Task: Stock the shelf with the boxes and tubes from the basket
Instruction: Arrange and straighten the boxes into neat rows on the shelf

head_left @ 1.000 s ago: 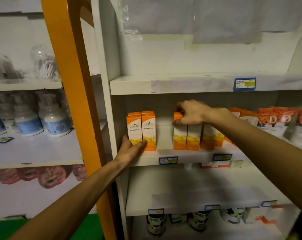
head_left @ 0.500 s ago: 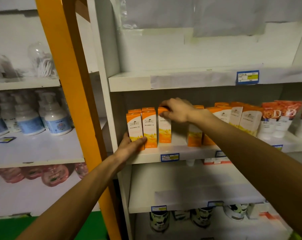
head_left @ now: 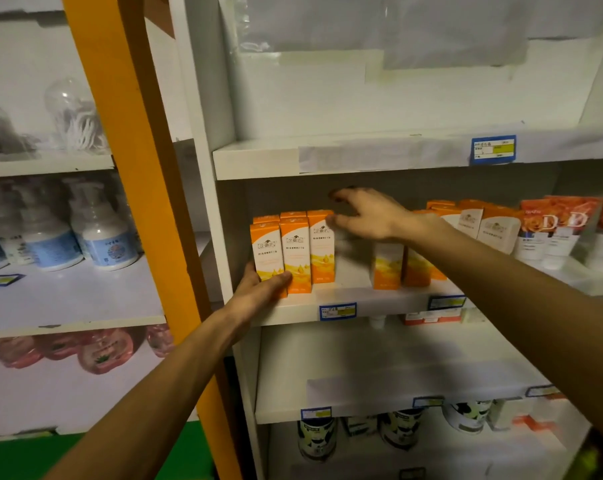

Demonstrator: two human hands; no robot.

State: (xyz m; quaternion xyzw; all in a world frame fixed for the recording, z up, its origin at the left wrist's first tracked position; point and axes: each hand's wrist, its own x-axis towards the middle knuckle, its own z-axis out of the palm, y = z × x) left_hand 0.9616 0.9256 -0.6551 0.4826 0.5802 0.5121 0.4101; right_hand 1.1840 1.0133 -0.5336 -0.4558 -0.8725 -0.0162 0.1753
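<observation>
Three orange-and-white boxes [head_left: 294, 251] stand side by side at the left end of the middle shelf [head_left: 379, 301]. My left hand [head_left: 258, 292] cups the lower left corner of the leftmost box, thumb lying across the fronts. My right hand [head_left: 369, 220] hovers with fingers spread just right of the third box [head_left: 322, 251], fingertips near its top and holding nothing. Further right on the same shelf stand more orange boxes [head_left: 388, 265], partly hidden by my right forearm, then white-fronted boxes [head_left: 495, 230] and orange tubes [head_left: 549, 233]. The basket is out of view.
An orange upright post [head_left: 137, 168] runs between this unit and the left shelves, which hold pump bottles [head_left: 102, 237] and red packs [head_left: 99, 351]. Below the middle shelf is another white shelf [head_left: 379, 407], with cans [head_left: 317, 438] under it.
My right hand slid an orange box left against the two held by my left hand, then let go and opened. My left hand has stayed on the leftmost box.
</observation>
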